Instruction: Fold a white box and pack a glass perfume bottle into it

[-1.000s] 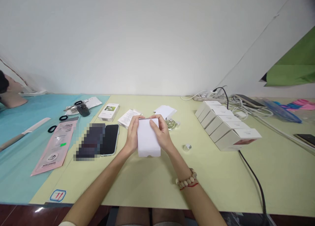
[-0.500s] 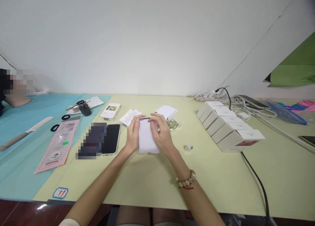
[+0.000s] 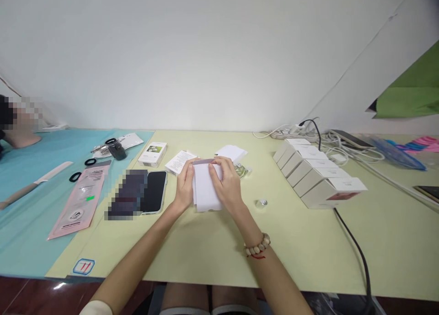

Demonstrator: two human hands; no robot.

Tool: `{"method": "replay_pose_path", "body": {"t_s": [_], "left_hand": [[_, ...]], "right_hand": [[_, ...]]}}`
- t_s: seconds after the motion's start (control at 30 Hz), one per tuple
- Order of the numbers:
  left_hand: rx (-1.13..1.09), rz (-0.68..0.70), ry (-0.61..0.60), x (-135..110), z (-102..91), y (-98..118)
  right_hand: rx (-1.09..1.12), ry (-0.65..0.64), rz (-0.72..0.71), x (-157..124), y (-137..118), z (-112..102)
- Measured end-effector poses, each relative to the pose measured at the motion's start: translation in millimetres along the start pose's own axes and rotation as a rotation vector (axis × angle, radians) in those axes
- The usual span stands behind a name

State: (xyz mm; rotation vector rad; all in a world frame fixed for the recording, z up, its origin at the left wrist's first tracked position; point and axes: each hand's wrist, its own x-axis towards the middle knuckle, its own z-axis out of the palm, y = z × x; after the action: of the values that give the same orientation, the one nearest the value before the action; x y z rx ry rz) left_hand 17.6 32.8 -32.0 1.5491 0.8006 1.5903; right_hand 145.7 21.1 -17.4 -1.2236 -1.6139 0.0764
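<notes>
The white box (image 3: 206, 188) lies straight ahead of the person, right between the two hands, with its long axis running away from the body toward the wall. Its near end rests on or just above the pale green surface (image 3: 212, 255); which of the two cannot be told. Both hands are equally near, since both are on it. The left hand (image 3: 185, 187) clasps the box's left edge, thumb on top near the far corner and fingers wrapped around the side. The right hand (image 3: 227, 187) lies over the right edge, its fingers curled onto the far end, where a darker inner strip shows at the box's top. Both forearms reach forward from the lower edge of the view and converge on the box, wrists low; the right wrist wears a bead bracelet (image 3: 257, 249). Just to the left of the left hand lies a dark phone (image 3: 154, 192), and to the right, well apart, stands a row of white cartons (image 3: 317, 175). A small silver cap (image 3: 262, 203) sits near the right hand.
</notes>
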Motion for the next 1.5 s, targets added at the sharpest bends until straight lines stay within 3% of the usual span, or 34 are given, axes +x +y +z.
{"method": "replay_pose_path", "body": {"t_s": [0.23,0.57,0.73,0.9,1.2,1.37,1.5], "left_hand": [[0.013,-0.001,-0.019,2,-0.5,2],[0.029,-0.026,-0.05,-2,0.5,-1],[0.156,0.088,-0.042,-3,0.1,3],[0.125,0.177,-0.099,-3,1.4,0],[0.05,0.065,-0.082,2,-3.1,5],[0.02,0.004,-0.048,7,-6.6,5],[0.001,-0.019,-0.036,8,-6.3,4]], "right_hand": [[0.208,0.023,0.009,-1,-3,3],[0.265,0.073,-0.02,-4,-3,8],[0.282,0.084,-0.049,-4,-8,8],[0.291,0.085,-0.07,-4,-14,8],[0.385,0.097,0.051,-4,-7,10],[0.102,0.019,-0.113,-1,-4,2],[0.007,0.007,-0.102,-2,-4,0]]}}
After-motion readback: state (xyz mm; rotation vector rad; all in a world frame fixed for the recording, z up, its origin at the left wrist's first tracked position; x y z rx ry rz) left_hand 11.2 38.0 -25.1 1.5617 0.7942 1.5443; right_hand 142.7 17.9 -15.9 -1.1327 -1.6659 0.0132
